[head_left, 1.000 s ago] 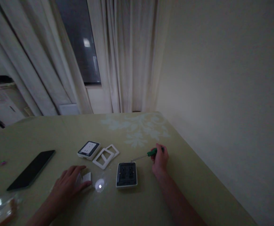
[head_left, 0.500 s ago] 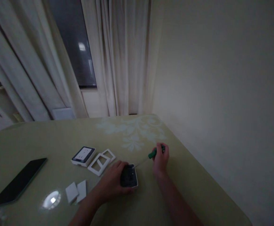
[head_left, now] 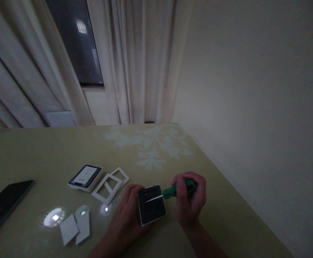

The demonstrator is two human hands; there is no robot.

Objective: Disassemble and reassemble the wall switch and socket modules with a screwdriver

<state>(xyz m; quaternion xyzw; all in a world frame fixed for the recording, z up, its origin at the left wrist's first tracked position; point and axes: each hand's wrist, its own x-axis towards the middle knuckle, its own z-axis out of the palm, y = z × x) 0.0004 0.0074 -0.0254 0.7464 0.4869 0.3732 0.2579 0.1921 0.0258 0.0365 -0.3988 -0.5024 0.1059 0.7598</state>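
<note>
Fingers of the left hand (head_left: 128,213) clasp a socket (head_left: 152,211); those of the right hand (head_left: 191,200) grip a screwdriver (head_left: 169,192).
We see the socket between the hands, the screwdriver's shaft across its dark face; two frames (head_left: 115,177) lie beyond.

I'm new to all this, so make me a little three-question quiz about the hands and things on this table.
1. Which hand holds the green-handled screwdriver?
2. True or false: the two white frames overlap.
3. What does the left hand hold?
A) one of the white frames
B) the dark-faced square box
C) the flat dark slab

Key:
1. The right hand.
2. True.
3. B.
</note>
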